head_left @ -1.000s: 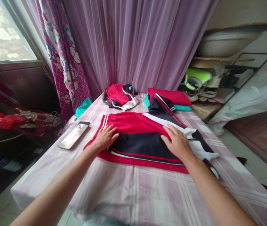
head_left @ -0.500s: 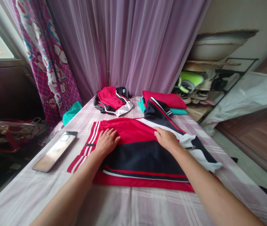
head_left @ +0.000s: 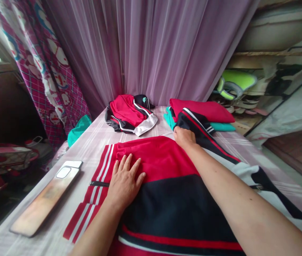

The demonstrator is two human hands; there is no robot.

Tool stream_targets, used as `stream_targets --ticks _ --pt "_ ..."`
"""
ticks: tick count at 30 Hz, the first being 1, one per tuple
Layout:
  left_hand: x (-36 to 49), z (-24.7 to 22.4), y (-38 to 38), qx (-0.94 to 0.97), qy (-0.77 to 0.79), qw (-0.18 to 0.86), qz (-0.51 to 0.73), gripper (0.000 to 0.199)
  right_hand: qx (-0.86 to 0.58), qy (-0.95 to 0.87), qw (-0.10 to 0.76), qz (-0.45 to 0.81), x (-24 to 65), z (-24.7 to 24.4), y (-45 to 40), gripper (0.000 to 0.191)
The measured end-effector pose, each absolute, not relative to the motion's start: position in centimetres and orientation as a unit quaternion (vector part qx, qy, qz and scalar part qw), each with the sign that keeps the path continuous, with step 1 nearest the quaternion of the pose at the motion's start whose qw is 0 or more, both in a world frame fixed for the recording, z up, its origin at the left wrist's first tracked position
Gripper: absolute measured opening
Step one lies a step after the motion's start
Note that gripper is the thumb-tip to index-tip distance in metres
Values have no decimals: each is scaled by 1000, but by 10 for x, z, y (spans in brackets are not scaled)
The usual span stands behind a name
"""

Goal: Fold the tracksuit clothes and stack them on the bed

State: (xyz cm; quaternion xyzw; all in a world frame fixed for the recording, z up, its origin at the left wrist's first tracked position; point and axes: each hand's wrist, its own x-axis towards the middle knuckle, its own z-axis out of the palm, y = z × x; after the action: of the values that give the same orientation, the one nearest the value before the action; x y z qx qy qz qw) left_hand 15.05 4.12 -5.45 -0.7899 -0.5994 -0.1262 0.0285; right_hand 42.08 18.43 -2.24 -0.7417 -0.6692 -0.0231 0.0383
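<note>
A red, navy and white track jacket is spread on the bed-like surface in front of me, its striped band at the left and a navy sleeve angled out at the far right. My left hand lies flat on its red upper left part, fingers spread. Farther off, my right hand is closed on the jacket by the base of the navy sleeve. Its fingertips are partly hidden.
A phone lies left of the jacket. Behind are a crumpled red, black and white garment and a folded red garment on teal cloth. Purple curtains hang at the back; a shoe rack stands right.
My view has come closer to the jacket. My right hand has moved away from me to the jacket's far edge and closed on it. My left hand stays flat on the red part.
</note>
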Motion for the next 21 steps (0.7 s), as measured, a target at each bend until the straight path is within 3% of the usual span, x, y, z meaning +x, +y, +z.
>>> stream_targets --ticks 8,13,16,21 --pt "152 -52 41 -788 -606 8 -108 54 -767 -635 90 -5 420 -32 189 36" --pt "153 -51 41 -788 -606 3 -108 55 -640 -751 165 -15 414 -39 155 43" --pt "153 -50 41 -790 -604 10 -108 55 -564 -818 107 13 410 -50 139 51" --pt "154 -47 40 -787 -609 0 -98 55 -624 -781 21 35 399 -49 134 57"
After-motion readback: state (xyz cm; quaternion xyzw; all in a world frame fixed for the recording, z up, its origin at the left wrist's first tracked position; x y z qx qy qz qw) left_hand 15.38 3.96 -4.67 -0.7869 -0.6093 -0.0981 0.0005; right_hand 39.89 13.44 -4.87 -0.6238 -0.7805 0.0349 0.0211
